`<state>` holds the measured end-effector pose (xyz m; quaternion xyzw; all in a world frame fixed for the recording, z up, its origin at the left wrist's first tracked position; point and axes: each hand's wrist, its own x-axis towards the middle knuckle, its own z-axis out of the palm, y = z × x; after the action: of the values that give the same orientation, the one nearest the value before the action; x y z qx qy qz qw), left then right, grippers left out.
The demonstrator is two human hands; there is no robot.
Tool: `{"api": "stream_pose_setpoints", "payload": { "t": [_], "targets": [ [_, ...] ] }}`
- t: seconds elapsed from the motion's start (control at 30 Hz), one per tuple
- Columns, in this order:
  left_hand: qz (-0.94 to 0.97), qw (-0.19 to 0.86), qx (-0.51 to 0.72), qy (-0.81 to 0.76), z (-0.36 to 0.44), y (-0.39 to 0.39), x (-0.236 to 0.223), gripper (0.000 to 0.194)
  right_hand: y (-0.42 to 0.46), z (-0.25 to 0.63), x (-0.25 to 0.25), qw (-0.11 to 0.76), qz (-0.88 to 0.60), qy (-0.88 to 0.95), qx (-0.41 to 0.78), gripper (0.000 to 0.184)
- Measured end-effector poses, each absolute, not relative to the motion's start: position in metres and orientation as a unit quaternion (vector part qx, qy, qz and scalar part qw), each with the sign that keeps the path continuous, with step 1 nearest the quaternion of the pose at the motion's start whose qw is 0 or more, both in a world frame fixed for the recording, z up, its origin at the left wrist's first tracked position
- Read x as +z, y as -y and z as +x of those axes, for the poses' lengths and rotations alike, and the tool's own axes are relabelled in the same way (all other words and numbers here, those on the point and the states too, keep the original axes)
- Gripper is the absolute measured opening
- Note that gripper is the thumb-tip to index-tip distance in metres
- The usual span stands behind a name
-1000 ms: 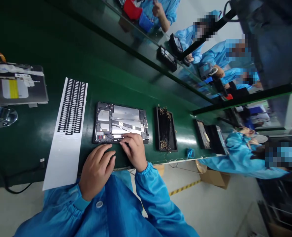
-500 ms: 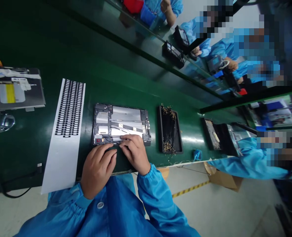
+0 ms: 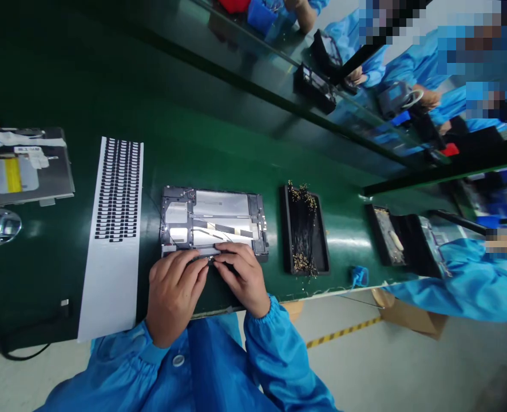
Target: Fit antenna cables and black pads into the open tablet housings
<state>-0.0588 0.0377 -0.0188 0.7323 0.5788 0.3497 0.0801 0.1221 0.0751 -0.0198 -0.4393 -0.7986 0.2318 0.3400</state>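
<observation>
An opened tablet [image 3: 219, 204] with silver battery panels, dark strips and thin wires lies flat on the green bench in front of me. At its near edge, my left hand [image 3: 171, 292] has its fingers bent and pressed together, with the tips on the rim. My right hand [image 3: 245, 276] sits just beside it, thumb and forefinger pinched at that same edge. Whatever lies between the fingertips is too small and covered to make out. A thin dark wire curves out past the tablet's left side.
Left of the tablet is a white sheet [image 3: 110, 286] of black stickers. Further left lie another device panel [image 3: 58, 171] and a cable plug [image 3: 65, 306]. On the right stand a black tray [image 3: 285, 240] of gold-tipped wires, a blue strap [image 3: 359, 277] and another tray [image 3: 377, 240]. Co-workers sit beyond.
My left hand has moved up and right onto the tablet's near edge, closing in on my right hand. The view has shifted, so the bench things sit slightly differently.
</observation>
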Motion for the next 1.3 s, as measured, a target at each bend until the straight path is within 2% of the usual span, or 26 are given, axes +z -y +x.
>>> {"api": "stream_pose_setpoints", "payload": {
  "t": [0.57,0.77,0.9,1.0,1.1,1.2,1.3],
  "targets": [
    [0.71,0.091,0.33,-0.616,-0.05,-0.046,-0.016,0.005,-0.076,0.116,-0.018,0.355,-0.462,0.78,0.227,0.016],
    [0.709,0.089,0.339,-0.612,-0.05,-0.046,-0.018,0.005,-0.071,0.123,-0.024,0.33,-0.408,0.829,0.192,0.044],
    [0.73,0.101,0.356,-0.575,-0.06,-0.021,-0.004,0.021,-0.061,0.124,-0.02,0.27,-0.374,0.884,0.078,0.056],
    [0.724,0.11,0.351,-0.584,-0.082,0.007,0.011,0.023,-0.059,0.118,-0.004,0.229,-0.379,0.896,0.042,0.049],
    [0.704,0.077,0.314,-0.632,-0.113,0.019,0.014,0.028,-0.069,0.093,0.017,0.223,-0.401,0.885,0.078,0.033],
    [0.676,0.032,0.275,-0.683,-0.143,0.014,0.001,0.029,-0.086,0.044,0.028,0.242,-0.378,0.882,0.145,0.02],
    [0.657,0.021,0.267,-0.705,-0.159,0.005,-0.017,0.024,-0.102,-0.01,0.02,0.204,-0.341,0.909,0.127,0.007]
  ]
}}
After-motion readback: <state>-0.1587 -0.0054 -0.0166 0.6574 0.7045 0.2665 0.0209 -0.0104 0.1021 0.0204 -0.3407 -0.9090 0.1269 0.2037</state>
